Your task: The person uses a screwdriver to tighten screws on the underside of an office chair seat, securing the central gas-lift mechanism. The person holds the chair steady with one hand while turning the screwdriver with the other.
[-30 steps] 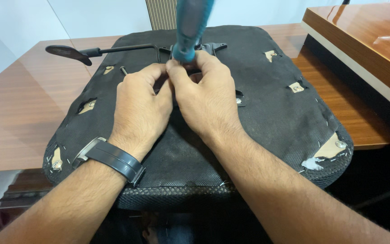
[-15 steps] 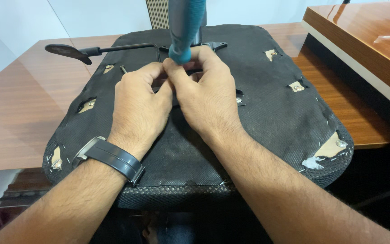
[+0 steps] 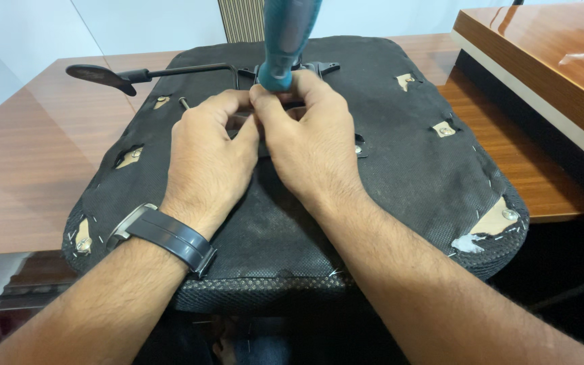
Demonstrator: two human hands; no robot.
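An upturned black chair seat [image 3: 407,162] lies on a brown wooden table [image 3: 28,176], its fabric torn at several spots showing wood and bolts. A teal cylinder [image 3: 288,40] stands upright from the seat's metal mechanism. My left hand [image 3: 207,159], with a dark wristwatch [image 3: 167,236], and my right hand [image 3: 312,138] press together at the cylinder's base, fingertips pinching something small that I cannot make out. A black lever [image 3: 130,74] sticks out to the left of the mechanism.
A second wooden tabletop [image 3: 549,54] stands higher at the right. A ribbed panel [image 3: 241,19] rises behind the seat against a pale wall. The seat's front edge overhangs the table toward me.
Both hands stay at the cylinder's base with only small finger shifts. The teal cylinder has tilted slightly.
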